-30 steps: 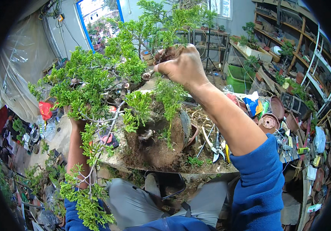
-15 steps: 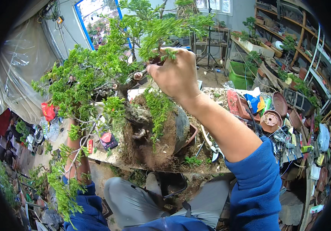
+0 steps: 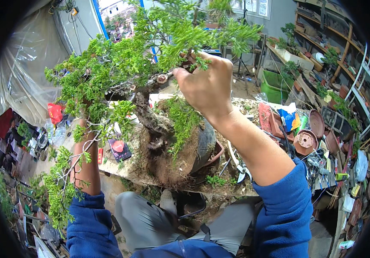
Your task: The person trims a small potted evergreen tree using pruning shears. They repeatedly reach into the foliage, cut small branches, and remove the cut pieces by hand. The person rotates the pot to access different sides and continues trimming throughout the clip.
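Note:
A bushy juniper [image 3: 99,64] with a gnarled trunk [image 3: 150,118] leans over the workbench [image 3: 129,172], its root mass [image 3: 168,167] beside a dark round pot [image 3: 206,146]. My right hand [image 3: 206,86] is closed around a branch among the upper foliage, near a pale cut stub [image 3: 162,78]. My left forearm [image 3: 88,163] rises behind a long drooping branch [image 3: 69,180] on the left; that hand is hidden by leaves. White-bladed shears [image 3: 241,171] lie right of the pot, and a dark pink-printed packet [image 3: 120,150] lies to its left.
Clay pots [image 3: 305,142], coloured packets [image 3: 289,117] and tangled wire crowd the bench's right end. A green bin [image 3: 273,86] stands behind. Shelves [image 3: 327,38] and a white ladder [image 3: 361,90] line the right; plastic sheeting [image 3: 26,73] hangs at the left over clutter.
The juniper's upper foliage has shifted right with my right hand, which sits slightly lower than a second ago. The drooping branch has swung left and up, and more of the trunk now shows.

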`<control>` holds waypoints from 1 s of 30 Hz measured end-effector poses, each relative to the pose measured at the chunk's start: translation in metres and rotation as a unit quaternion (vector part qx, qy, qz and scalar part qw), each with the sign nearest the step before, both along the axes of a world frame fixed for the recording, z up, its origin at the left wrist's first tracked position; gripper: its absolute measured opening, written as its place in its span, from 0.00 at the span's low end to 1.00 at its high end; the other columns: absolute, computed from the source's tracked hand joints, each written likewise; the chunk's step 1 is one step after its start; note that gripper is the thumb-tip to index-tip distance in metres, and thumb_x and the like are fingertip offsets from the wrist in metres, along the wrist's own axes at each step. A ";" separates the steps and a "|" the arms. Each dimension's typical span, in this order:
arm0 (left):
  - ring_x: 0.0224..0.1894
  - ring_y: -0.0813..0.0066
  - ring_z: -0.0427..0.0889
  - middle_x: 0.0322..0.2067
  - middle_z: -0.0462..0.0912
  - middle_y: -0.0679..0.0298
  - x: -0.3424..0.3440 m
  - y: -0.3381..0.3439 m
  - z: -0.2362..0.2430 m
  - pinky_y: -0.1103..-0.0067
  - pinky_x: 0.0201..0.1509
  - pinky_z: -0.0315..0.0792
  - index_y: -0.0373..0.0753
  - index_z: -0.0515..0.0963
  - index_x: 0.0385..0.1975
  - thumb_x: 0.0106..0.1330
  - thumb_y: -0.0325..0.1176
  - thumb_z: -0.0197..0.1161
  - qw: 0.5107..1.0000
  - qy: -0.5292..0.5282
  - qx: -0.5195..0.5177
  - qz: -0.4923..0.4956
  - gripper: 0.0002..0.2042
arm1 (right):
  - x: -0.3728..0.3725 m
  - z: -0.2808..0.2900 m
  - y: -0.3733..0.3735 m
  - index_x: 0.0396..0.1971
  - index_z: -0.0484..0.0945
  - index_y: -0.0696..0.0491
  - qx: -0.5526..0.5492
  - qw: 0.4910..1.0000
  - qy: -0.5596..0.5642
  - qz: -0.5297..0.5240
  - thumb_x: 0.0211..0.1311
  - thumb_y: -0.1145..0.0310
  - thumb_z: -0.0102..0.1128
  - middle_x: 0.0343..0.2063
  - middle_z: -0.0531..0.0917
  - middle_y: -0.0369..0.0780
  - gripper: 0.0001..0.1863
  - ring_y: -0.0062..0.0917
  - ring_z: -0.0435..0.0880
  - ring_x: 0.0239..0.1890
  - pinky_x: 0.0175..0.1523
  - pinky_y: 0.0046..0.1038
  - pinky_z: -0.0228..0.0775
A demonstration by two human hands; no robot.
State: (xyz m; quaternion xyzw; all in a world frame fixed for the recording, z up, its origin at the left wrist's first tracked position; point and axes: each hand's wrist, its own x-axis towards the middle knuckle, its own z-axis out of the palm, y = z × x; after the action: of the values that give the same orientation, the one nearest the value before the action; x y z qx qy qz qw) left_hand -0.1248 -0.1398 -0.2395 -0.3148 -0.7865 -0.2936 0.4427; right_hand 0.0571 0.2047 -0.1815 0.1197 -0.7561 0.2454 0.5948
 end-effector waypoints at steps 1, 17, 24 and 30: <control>0.53 0.62 0.81 0.51 0.83 0.60 0.000 0.000 0.000 0.66 0.57 0.74 0.41 0.78 0.59 0.69 0.34 0.64 1.000 0.001 -0.001 0.000 0.19 | -0.001 0.001 0.000 0.20 0.85 0.64 0.028 0.999 -0.002 -0.015 0.49 0.74 0.62 0.08 0.80 0.41 0.08 0.23 0.81 0.11 0.25 0.24 0.77; 0.49 0.62 0.83 0.48 0.84 0.61 -0.006 0.018 0.005 0.66 0.53 0.75 0.41 0.79 0.58 0.68 0.32 0.66 0.998 -0.016 0.025 -0.057 0.18 | -0.007 0.022 0.026 0.58 0.77 0.62 -0.378 0.732 -0.254 0.507 0.65 0.64 0.63 0.54 0.85 0.49 0.25 0.36 0.85 0.55 0.60 0.40 0.81; 0.49 0.64 0.84 0.47 0.85 0.61 0.024 0.034 0.006 0.68 0.51 0.76 0.40 0.80 0.56 0.67 0.30 0.67 0.970 -0.021 0.135 -0.200 0.18 | -0.038 0.004 0.041 0.71 0.67 0.54 -0.391 0.503 -0.266 0.724 0.76 0.37 0.41 0.66 0.75 0.50 0.39 0.40 0.82 0.58 0.60 0.45 0.79; 0.49 0.68 0.83 0.49 0.83 0.62 0.062 0.043 0.000 0.72 0.53 0.77 0.35 0.80 0.53 0.68 0.30 0.67 0.840 -0.187 0.368 -0.353 0.15 | -0.082 0.001 0.053 0.74 0.60 0.56 -0.254 0.275 -0.272 0.887 0.75 0.39 0.44 0.72 0.66 0.48 0.41 0.45 0.72 0.69 0.71 0.55 0.64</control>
State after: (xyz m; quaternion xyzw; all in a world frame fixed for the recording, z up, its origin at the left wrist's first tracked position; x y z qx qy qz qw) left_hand -0.0626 -0.0973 -0.2395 -0.3247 -0.5240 -0.7508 0.2372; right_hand -0.0247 0.2572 -0.1801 0.4855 -0.2008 0.8195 -0.2289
